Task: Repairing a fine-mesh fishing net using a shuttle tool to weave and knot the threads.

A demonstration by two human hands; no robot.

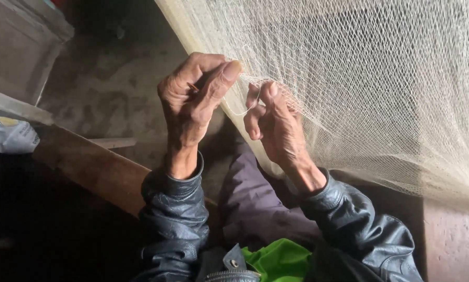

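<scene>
I see my left hand (193, 102) pinching the fine cream mesh fishing net (370, 89) at its edge, thumb pressed to fingers; my right hand (273, 122) pinches a thin pale loop of thread (245, 110) just beside it. Pulling hard could tear mesh or slip the loop.

1. The net (359, 89) is fine, pale cream mesh of thin matt thread, soft and see-through.
2. The jacket sleeves (177, 209) look like dark leather with a dull, creased sheen.
3. The zip pull (233, 263) is shiny metal.
4. The green cloth (279, 261) is matt.
5. The plank (93, 167) is brown, worn wood.
6. The floor (109, 89) is rough, mottled and matt.
</scene>
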